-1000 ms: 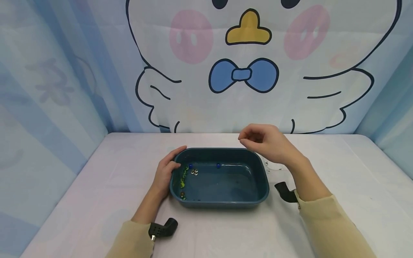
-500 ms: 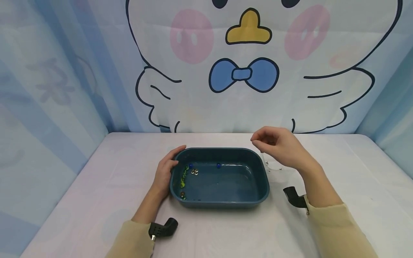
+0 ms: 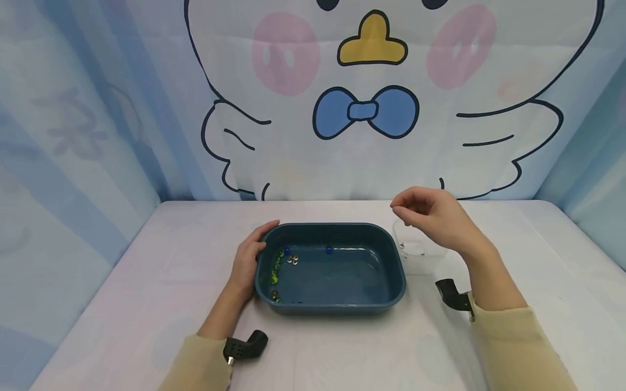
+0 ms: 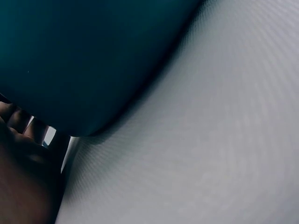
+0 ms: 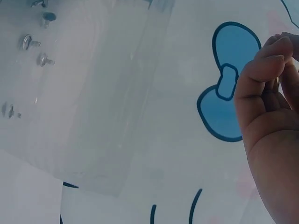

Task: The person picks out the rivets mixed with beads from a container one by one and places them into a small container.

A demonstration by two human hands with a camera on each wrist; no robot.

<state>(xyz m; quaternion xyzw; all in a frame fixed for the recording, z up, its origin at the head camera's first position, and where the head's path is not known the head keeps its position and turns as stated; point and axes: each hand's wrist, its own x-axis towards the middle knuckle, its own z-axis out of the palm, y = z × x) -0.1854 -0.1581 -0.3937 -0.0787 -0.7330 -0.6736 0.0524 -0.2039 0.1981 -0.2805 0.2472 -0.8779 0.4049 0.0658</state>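
My left hand (image 3: 246, 263) grips the left rim of a dark blue basin (image 3: 332, 307), its thumb over the rim and its fingers along the outer wall. Inside the basin lie a green string of small pieces (image 3: 275, 271), a few shiny metal studs (image 3: 292, 260) and small blue beads (image 3: 329, 250). At the right, my right hand (image 3: 437, 220) hovers over a clear plastic box (image 3: 423, 263), thumb and fingertips drawn together. I cannot tell whether the fingertips pinch something small. Metal studs (image 5: 28, 42) with round heads show in the box in the right wrist view.
A white cloth covers the table (image 3: 362, 347). Behind it hangs a printed curtain (image 3: 293, 163) with a cartoon bird and a blue bow tie. A black camera (image 3: 452, 295) sits on the right wrist, another camera (image 3: 246, 345) on the left.
My right hand has moved right, from the basin's far right corner to above the clear box, fingertips still together. The left hand and the basin stay in place.
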